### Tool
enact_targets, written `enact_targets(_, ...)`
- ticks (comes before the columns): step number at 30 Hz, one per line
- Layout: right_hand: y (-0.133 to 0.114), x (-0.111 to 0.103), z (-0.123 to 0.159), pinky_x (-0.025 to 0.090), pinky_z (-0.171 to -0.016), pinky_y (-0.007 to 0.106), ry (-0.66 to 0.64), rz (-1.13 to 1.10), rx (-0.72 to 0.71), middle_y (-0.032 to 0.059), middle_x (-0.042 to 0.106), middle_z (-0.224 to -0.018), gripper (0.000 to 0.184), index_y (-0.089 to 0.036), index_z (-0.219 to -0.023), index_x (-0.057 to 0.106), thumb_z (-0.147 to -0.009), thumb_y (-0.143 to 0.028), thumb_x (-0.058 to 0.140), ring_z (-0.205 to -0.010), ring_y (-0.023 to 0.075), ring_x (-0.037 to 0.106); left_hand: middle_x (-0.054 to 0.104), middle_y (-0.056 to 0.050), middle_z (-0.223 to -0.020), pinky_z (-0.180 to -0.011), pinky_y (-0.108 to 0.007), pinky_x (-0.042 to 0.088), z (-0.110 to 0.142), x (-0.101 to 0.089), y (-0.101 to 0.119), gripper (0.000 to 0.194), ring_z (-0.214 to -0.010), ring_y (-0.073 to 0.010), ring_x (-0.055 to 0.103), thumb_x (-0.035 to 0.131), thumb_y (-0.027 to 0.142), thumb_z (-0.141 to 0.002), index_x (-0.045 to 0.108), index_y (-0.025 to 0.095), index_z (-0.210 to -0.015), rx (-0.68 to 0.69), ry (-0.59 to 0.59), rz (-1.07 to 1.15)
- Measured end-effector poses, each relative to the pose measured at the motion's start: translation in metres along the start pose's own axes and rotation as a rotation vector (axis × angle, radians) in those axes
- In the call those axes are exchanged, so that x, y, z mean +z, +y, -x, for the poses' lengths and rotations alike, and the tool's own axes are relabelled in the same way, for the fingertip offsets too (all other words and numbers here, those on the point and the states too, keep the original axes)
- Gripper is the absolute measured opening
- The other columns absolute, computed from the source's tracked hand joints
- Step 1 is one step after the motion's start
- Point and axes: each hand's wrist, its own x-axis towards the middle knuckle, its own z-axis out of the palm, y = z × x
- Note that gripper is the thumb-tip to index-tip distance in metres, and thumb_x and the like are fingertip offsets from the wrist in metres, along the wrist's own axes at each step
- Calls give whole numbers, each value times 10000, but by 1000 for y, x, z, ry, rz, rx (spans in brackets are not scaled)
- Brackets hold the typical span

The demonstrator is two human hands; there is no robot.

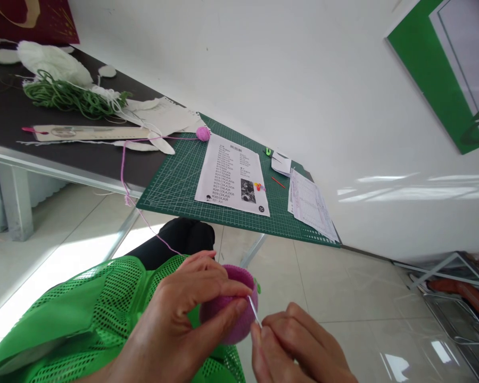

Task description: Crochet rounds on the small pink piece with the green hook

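Note:
A round pink crochet piece (239,274), hollow like a cup, is held in my left hand (191,308), thumb and index finger pinching its rim. Pink yarn (151,230) runs from behind that hand up to a small pink yarn ball (203,133) on the mat. My right hand (295,343) grips a thin crochet hook (254,310), whose tip meets the rim beside my left fingertips. On the piece's far right side sits a small green stitch marker (257,286). The hook's handle is hidden inside my right fingers.
A printed pattern sheet (231,175) lies on the green cutting mat (171,186), with filled-in papers (312,205) and a red stick (278,182) to its right. Green yarn (69,96) and white yarn (54,64) lie on the dark table at left. A white wall (263,64) stands behind.

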Motion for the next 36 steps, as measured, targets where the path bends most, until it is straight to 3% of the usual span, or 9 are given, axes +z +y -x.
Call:
enact_targets(4, -9, 23, 5, 475, -444, 212, 261, 54, 84, -61, 553, -541, 296, -204, -743, 605, -869, 64, 609, -432, 79, 522, 818, 47, -809, -1132, -458, 466, 23, 4, -14, 111, -796, -200, 749, 722, 250, -946, 810, 317, -949, 47, 31, -31)
enact_targets(7, -12, 34, 7, 484, -472, 221, 336, 69, 129, -42, 573, -567, 282, -202, -743, 618, -878, 45, 616, -472, 90, 540, 813, 81, -846, -1138, -414, 402, 32, 7, -20, 178, -798, -165, 743, 748, 161, -918, 788, 322, -983, 109, 89, -57)
enact_targets(13, -4, 32, 16, 453, -482, 232, 290, -217, 234, -7, 638, -661, 212, -175, -915, 663, -869, 31, 643, -536, 100, 526, 857, 106, -954, -1092, -402, 429, 26, 8, -17, 149, -869, -171, 781, 751, 204, -936, 802, 344, -929, 12, 79, 56)
enact_targets(17, -3, 30, 22, 437, -473, 218, 277, -340, 326, -24, 640, -676, 221, -187, -907, 634, -863, 30, 639, -535, 84, 515, 861, 122, -1008, -1137, -399, 407, 28, 8, -16, 172, -968, -180, 789, 757, 208, -929, 811, 370, -913, -61, 91, 110)
enact_targets(26, -14, 42, 30, 451, -537, 276, 349, -110, 163, 8, 662, -751, 306, -156, -1055, 679, -864, 82, 667, -612, 105, 572, 807, 122, -854, -1123, -342, 373, 32, 11, -18, 318, -756, -114, 737, 759, 86, -889, 795, 353, -1058, 131, 187, -35)
enact_targets(28, -13, 42, 30, 451, -531, 265, 336, -200, 230, 11, 665, -756, 312, -155, -1042, 678, -854, 92, 656, -622, 105, 555, 824, 112, -872, -1121, -370, 393, 33, 12, -20, 250, -805, -144, 750, 780, 156, -899, 816, 374, -1015, 47, 163, 45)
enact_targets(31, -10, 42, 29, 438, -504, 237, 326, -353, 332, -2, 655, -736, 275, -177, -990, 666, -864, 65, 630, -616, 102, 537, 859, 60, -964, -1079, -406, 471, 31, 11, -22, 69, -1014, -230, 758, 803, 329, -901, 854, 375, -899, -208, 71, 257)
enact_targets(33, -6, 43, 27, 444, -504, 231, 327, -439, 362, -27, 638, -694, 230, -201, -949, 642, -886, 20, 622, -596, 102, 536, 866, 22, -1035, -1091, -437, 486, 29, 9, -23, 76, -1130, -281, 731, 813, 412, -880, 872, 365, -874, -360, 2, 379)
enact_targets(36, -1, 43, 25, 453, -498, 218, 318, -550, 396, -50, 628, -652, 181, -226, -902, 600, -920, -46, 617, -571, 101, 526, 865, -6, -1064, -1203, -543, 380, 26, 4, -26, 128, -1210, -334, 692, 831, 466, -842, 885, 360, -887, -490, -84, 475)
